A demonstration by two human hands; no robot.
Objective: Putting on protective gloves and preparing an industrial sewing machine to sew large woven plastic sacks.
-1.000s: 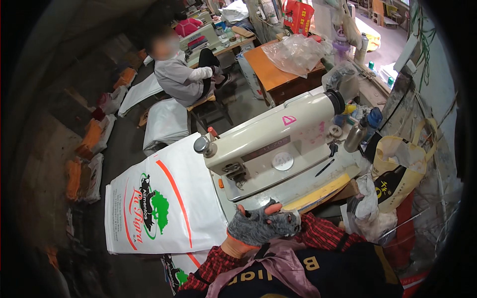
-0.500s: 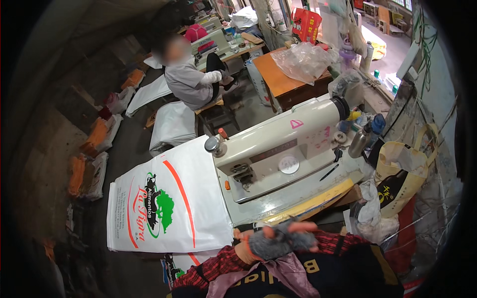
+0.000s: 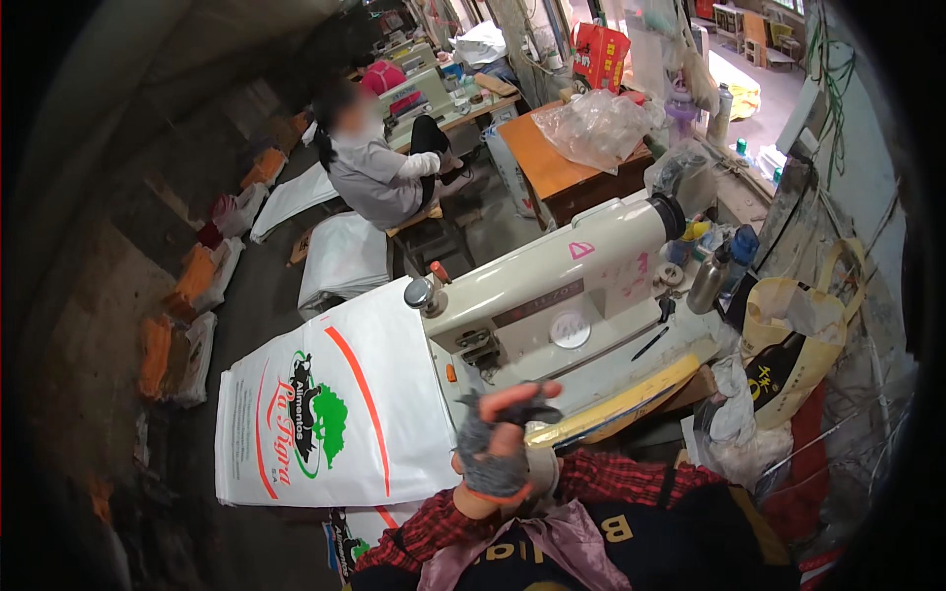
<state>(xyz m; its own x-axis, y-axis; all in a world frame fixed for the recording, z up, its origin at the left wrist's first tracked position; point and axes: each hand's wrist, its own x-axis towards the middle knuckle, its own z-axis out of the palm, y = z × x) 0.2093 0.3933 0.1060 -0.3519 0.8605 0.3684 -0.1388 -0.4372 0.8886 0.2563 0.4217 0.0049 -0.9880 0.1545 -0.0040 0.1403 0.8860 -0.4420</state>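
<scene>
My left hand, in a worn grey glove with some bare fingers showing, is raised in front of the sewing machine. Its fingers are apart and partly bent, and I see nothing held in them. Behind it my right hand is mostly hidden; only a pale part shows at the end of the plaid sleeve, so its fingers cannot be made out. To the left, a white woven sack with red stripes and a green tree print lies flat beside the machine head, its right edge close to my left hand.
A yellow-edged board runs along the machine table's near side. Scissors, a pen, a steel bottle and a cloth bag are at right. Ahead, a person sits near stacked white sacks and an orange-topped table.
My left hand has moved left and up, turning from fingers pointing right to a more upright pose. The printed sack stays beside the machine. The view has shifted slightly.
</scene>
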